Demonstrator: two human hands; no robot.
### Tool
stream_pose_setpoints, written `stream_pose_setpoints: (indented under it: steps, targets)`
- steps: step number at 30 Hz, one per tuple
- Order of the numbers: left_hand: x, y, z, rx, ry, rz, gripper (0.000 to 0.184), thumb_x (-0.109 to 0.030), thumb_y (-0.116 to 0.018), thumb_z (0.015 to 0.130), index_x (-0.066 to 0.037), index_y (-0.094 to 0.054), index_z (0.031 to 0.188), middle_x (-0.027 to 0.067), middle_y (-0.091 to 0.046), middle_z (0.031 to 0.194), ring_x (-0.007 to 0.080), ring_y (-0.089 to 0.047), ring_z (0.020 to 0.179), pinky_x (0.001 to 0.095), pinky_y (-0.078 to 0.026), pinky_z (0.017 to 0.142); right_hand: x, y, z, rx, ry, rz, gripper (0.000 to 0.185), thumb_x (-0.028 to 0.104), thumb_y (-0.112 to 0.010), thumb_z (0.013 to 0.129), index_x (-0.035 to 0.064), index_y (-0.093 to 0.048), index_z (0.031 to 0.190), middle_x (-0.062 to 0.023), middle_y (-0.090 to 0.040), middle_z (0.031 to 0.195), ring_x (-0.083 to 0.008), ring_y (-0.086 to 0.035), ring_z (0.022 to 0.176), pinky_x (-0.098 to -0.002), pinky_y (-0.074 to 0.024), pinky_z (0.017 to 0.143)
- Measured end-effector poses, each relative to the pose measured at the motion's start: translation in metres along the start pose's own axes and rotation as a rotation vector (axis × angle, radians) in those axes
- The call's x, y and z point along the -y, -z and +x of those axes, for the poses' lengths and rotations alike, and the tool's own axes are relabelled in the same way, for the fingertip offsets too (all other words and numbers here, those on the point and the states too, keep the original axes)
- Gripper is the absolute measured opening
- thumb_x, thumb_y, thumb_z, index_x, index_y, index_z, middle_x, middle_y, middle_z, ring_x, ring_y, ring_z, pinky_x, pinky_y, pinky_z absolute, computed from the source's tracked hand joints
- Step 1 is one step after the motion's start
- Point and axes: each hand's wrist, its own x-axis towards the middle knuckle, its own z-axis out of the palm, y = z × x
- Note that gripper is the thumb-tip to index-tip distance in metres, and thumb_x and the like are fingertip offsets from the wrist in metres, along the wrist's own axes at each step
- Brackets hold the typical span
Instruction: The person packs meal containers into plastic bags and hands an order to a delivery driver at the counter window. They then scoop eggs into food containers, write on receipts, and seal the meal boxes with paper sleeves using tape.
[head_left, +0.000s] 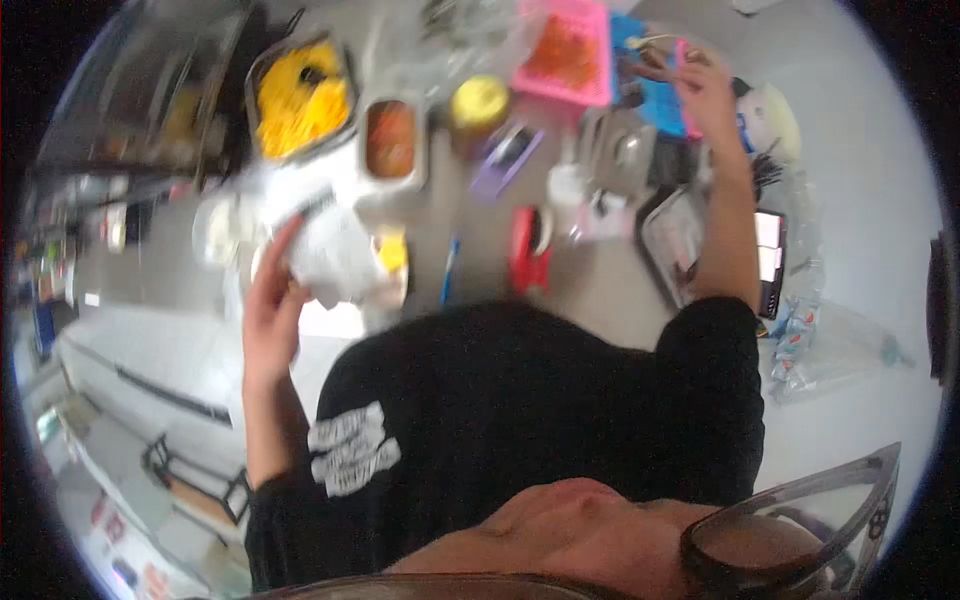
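Observation:
At the left, my left hand [275, 300] has its index finger and thumb at the edge of a blurred white paper [338, 250], pinching it. The paper partly covers a yellow item [393, 252] on the counter. Far up on the right, my right hand [704, 92] reaches over a blue tray [660, 105] with its fingers closed round something small and blurred. A pink basket [565, 92] with orange-red contents stands just left of that tray.
A metal tray of yellow food [300, 105], a steel container of reddish food [391, 140] and a yellow-lidded jar [480, 102] stand at the back. Nearer are a purple item [508, 160], a red item [528, 250], a blue pen [450, 270], a black tray [672, 235] and a phone [769, 262].

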Motion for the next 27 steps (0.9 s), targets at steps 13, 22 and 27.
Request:
stream_pose_setpoints:
  steps: [13,22,27]
  targets:
    - [0.051,0.151,-0.103,-0.095,-0.048,-0.205,0.066,0.0,-0.045,0.078,-0.001,-0.04,0.144,0.0139,-0.048,0.139,0.0156,-0.057,0.106,0.0274,-0.047,0.087,0.479,-0.106,-0.091,0.576,-0.078,1.031,0.025,0.019,-0.07,0.083,0.0032,-0.072,0.102,-0.008,-0.071,0.099,-0.0131,-0.062,0.088,-0.0294,-0.049,0.081]
    - [0.124,0.165,-0.151,0.105,0.201,-0.127,0.059,0.003,-0.045,0.083,-0.009,-0.046,0.141,0.0094,-0.062,0.111,0.0095,-0.058,0.086,0.0258,-0.048,0.078,0.436,-0.177,-0.173,0.04,-0.404,0.564,0.039,0.035,-0.071,0.083,-0.0015,-0.069,0.096,-0.0171,-0.068,0.084,-0.0317,-0.066,0.086,-0.0397,-0.0515,0.079]
    - [0.152,0.093,-0.129,0.503,-0.022,0.142,0.06,0.004,-0.054,0.08,-0.012,-0.05,0.138,0.0097,-0.057,0.131,0.0189,-0.056,0.106,0.0329,-0.047,0.091,0.367,-0.208,-0.239,0.519,-0.632,0.073,0.047,0.045,-0.063,0.085,-0.0012,-0.068,0.084,-0.0214,-0.067,0.081,-0.0388,-0.066,0.078,-0.0459,-0.0513,0.072]
